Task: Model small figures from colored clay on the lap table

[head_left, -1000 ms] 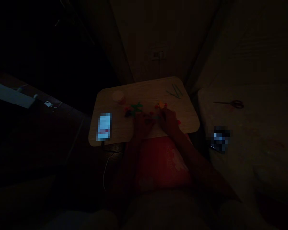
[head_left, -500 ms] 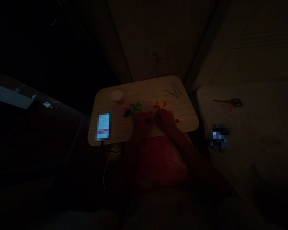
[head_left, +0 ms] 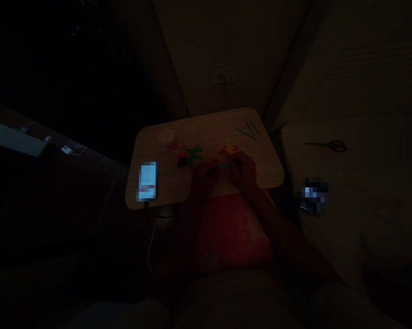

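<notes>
In dim light, my left hand (head_left: pixel 205 177) and my right hand (head_left: pixel 244 170) are close together over the front part of a small wooden table (head_left: pixel 151 139). Both are closed, with a short greenish strip (head_left: pixel 224 166) stretched between the fingertips; its exact kind is too dark to tell. Just beyond the fingers lies a small red piece (head_left: pixel 215 161). An orange-yellow piece with red bits (head_left: pixel 229 149) rests above my right hand. Left of my left hand are a branching green piece (head_left: pixel 194 154) and a dark blue lump (head_left: pixel 182 161) with pink beside it.
A lidded tub (head_left: pixel 167 137) stands at the back left, and a lit phone (head_left: pixel 147 181) lies at the left edge. Several thin green sticks (head_left: pixel 247 129) are at the back right. Scissors (head_left: pixel 331 145) lie on the pale surface to the right, near a blurred object (head_left: pixel 313 196).
My right hand has shifted slightly right, away from my left, and more of the greenish strip shows between them. My right hand now covers most of the red piece at the right.
</notes>
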Tool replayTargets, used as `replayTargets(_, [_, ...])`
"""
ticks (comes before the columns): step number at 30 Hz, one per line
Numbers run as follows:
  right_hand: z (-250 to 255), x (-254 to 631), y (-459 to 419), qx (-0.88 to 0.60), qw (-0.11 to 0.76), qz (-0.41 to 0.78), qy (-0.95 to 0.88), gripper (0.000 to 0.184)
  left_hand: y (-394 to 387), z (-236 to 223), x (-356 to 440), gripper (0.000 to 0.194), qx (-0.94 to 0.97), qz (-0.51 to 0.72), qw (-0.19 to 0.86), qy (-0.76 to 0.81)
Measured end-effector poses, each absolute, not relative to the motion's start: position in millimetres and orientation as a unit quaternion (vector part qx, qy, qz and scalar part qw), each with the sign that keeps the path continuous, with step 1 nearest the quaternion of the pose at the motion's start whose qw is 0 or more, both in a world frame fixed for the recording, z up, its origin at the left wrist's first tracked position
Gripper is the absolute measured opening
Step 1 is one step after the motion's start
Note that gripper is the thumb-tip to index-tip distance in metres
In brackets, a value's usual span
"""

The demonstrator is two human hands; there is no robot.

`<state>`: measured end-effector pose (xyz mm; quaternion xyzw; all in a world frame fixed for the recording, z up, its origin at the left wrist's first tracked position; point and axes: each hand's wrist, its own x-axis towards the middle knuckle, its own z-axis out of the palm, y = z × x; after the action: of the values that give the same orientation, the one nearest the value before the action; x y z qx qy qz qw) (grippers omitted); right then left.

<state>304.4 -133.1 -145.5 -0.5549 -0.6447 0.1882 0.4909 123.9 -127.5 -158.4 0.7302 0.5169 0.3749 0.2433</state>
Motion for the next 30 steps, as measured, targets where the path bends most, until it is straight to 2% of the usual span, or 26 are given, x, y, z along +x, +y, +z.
replayTargets(4, [-147.0, 304.6, -132.4, -0.557, 0.489, 0.191, -0.643, 0.011, -127.8, -158.8, 125.5, 0.01, 0.72, 0.379, 0.258, 0.521])
replayTargets(11, [-147.7, 304.5, -131.2, -0.551, 0.476, 0.197, -0.657, 0.013, -126.9, -157.4, 126.9, 0.016, 0.759, 0.329, 0.198, 0.527])
replayTargets(18, [-151.7, 303.6, -128.6, -0.556, 0.435, 0.172, -0.687, 0.011, -125.6, -160.6, 127.2, 0.016, 0.758, 0.325, 0.191, 0.532])
replayTargets(24, [-151.7, 303.7, -128.6, -0.559, 0.435, 0.173, -0.685, 0.01, -125.4, -160.3, 127.9, 0.018, 0.765, 0.306, 0.173, 0.54])
replayTargets(30, [-149.5, 303.9, -131.0, -0.59, 0.441, 0.166, -0.656, 0.01, -125.2, -157.9, 128.7, 0.01, 0.77, 0.297, 0.17, 0.538])
